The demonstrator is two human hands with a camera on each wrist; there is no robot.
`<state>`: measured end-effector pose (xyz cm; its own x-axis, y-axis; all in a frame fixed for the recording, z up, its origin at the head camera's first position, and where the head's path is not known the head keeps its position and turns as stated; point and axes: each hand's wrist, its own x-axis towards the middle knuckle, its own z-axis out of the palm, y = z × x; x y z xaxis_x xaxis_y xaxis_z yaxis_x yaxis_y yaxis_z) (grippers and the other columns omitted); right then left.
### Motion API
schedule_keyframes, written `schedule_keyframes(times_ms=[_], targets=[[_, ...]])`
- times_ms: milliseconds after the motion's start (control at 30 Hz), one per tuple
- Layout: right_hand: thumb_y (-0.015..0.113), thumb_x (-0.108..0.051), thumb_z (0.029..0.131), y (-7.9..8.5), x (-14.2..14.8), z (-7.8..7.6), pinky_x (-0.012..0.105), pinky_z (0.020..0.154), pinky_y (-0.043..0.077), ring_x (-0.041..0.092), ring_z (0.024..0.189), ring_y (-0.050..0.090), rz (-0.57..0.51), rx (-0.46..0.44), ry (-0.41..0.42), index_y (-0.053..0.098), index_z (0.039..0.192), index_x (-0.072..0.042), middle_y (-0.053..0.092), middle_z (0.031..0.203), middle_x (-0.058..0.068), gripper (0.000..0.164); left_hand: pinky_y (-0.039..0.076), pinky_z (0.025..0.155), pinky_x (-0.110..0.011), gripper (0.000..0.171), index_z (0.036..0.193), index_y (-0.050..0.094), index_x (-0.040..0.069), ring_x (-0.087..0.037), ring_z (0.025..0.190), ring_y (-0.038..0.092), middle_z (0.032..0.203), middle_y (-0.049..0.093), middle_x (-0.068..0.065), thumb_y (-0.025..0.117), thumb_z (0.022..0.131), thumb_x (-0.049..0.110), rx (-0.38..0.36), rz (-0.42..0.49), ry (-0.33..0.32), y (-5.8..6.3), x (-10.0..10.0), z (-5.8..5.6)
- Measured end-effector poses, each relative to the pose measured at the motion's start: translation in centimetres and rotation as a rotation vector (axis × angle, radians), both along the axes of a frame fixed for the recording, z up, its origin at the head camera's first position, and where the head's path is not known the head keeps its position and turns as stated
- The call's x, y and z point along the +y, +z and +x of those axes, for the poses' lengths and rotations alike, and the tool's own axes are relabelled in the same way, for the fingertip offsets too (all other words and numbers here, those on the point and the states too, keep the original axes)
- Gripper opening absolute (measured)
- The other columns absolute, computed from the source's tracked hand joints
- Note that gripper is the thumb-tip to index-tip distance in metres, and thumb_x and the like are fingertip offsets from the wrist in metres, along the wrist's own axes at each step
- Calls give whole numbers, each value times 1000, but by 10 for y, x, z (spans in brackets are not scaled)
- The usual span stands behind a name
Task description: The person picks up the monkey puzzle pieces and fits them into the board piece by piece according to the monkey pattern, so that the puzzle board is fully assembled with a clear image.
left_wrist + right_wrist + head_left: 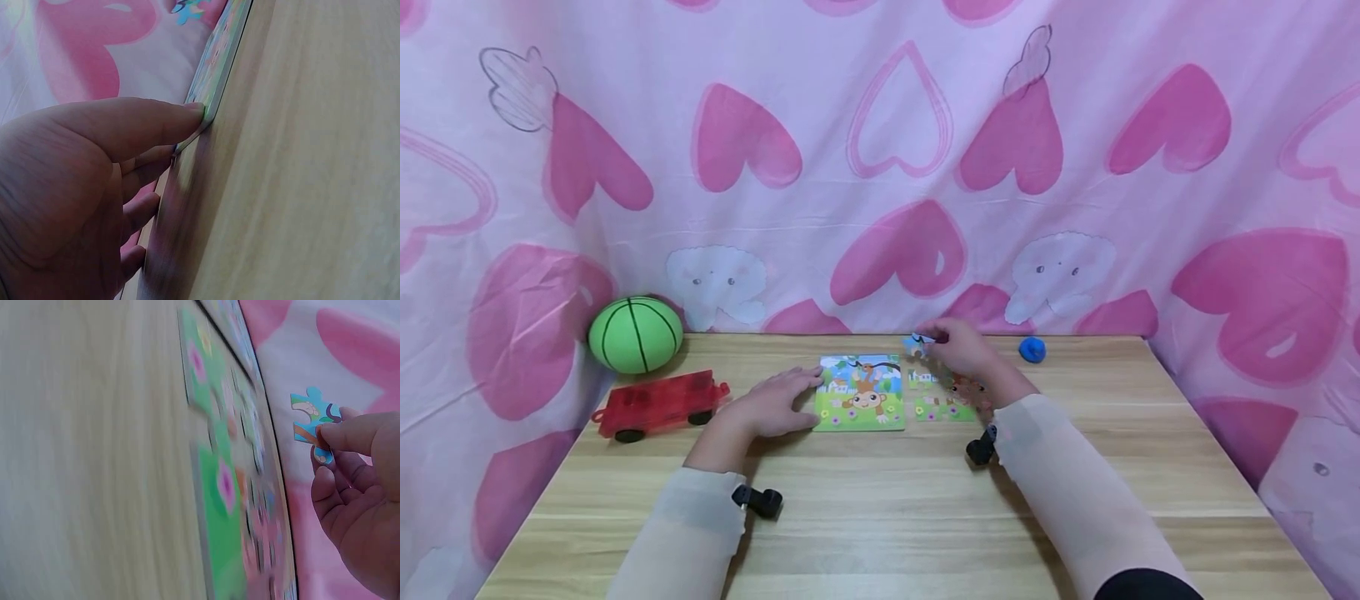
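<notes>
Between thumb and fingers my right hand [967,352] pinches a jigsaw piece [317,412], light blue with a bit of branch on it. It is held up above the back of the table, just right of the puzzle board [848,418]. A monkey hanging over a flowery meadow is pictured on that board. My left hand [772,403] rests at the board's left side, its fingers extended and the thumb [178,119] on the lower left corner. Several loose jigsaw pieces [931,410] lie right of the board, partly hidden under my right hand and forearm.
A red toy wagon [658,403] with black wheels stands on the left, in front of a green ball [636,335]. Some way right of my right hand sits a small round blue object [1032,349]. A pink heart-patterned curtain [805,225] hangs behind the wooden table [865,517].
</notes>
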<state>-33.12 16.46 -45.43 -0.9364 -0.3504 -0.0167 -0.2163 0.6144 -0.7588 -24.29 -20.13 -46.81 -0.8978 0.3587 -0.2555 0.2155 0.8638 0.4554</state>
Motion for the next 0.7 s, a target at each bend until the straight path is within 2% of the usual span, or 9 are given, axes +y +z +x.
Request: schedule_keyframes(times_ms=[200,400,700], targets=[[67,-16,105,-4,-27,4,37,90,61,24,111,64,-44,-50,36,70,139,-21,69,132,4,35,22,132,-70,80,165,45,23,-36,169,18,179,30,0,77,95,43,-1,8,6,3,0,0],[70,-17,104,-1,-49,11,43,107,56,22,120,63,-34,-63,57,72,136,-22,69,128,-1,33,22,132,-70,81,165,45,23,-37,168,18,178,31,-1,79,94,43,-3,8,4,3,1,1],[72,-14,102,-7,-77,14,43,107,55,20,115,64,-60,-99,69,77,127,-28,72,120,-4,29,21,133,-69,81,165,45,22,-36,168,17,178,31,0,78,94,43,-7,-2,-2,2,1,0]])
